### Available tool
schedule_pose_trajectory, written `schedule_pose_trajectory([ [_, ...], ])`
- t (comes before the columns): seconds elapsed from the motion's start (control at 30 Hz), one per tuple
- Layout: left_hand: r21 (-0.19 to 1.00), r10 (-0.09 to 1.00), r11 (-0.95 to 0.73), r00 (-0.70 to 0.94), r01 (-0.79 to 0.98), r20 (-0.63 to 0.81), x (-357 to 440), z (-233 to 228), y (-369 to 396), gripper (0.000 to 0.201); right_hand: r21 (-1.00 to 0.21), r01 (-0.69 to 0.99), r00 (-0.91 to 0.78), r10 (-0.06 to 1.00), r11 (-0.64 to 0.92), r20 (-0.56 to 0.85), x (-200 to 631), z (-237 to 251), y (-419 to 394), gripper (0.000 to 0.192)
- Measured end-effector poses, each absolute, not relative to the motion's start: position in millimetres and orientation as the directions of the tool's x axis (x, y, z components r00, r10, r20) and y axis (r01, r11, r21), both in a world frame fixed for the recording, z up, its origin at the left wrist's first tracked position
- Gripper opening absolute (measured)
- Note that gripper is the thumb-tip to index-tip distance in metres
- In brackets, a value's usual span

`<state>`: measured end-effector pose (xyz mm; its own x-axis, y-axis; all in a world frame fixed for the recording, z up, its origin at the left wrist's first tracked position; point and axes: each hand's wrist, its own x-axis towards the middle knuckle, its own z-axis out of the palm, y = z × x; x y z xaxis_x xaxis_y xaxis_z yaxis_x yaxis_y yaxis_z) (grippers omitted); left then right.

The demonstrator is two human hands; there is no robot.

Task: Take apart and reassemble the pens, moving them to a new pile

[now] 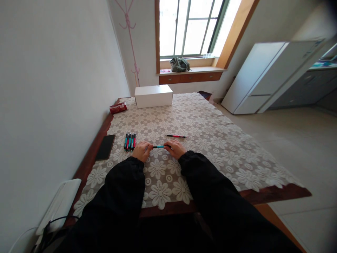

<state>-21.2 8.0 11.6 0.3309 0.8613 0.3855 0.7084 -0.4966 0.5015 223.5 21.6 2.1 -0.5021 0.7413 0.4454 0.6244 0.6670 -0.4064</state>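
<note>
Fingers (147,147) of the left hand (141,151) and right hand (174,149) are pinched on a thin blue plastic pen (158,146), held level just right of the row of pens (130,141), so each end can be gripped.

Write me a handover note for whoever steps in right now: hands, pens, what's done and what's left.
Left hand: closed on the left end of a teal pen.
Right hand: closed on the right end of the same pen, held level just above the lace tablecloth.
Pens: a row of teal and red pens lies side by side left of the left hand. One red pen lies alone beyond the right hand.
Nearby: black phone at the table's left edge, white box at the far end.
Done: the row looks sorted and set aside.
Left: the pen in hand and the lone red one.
</note>
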Motion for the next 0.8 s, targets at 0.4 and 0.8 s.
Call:
schedule_pose_trajectory([
  [0.4, 0.513, 0.856, -0.503, 0.322, 0.695, 0.404, -22.3, 9.6, 10.5, 0.019, -0.425, 0.618, -0.505, 0.749, 0.661, 0.429, 224.5, 0.8, 22.7, 0.013],
  [0.8, 0.498, 0.892, -0.436, 0.289, 0.749, 0.347, -20.3, 15.4, 6.3, 0.041, -0.471, 0.593, -0.415, 0.749, 0.653, 0.516, 225.5, 1.1, 23.0, 0.014],
])
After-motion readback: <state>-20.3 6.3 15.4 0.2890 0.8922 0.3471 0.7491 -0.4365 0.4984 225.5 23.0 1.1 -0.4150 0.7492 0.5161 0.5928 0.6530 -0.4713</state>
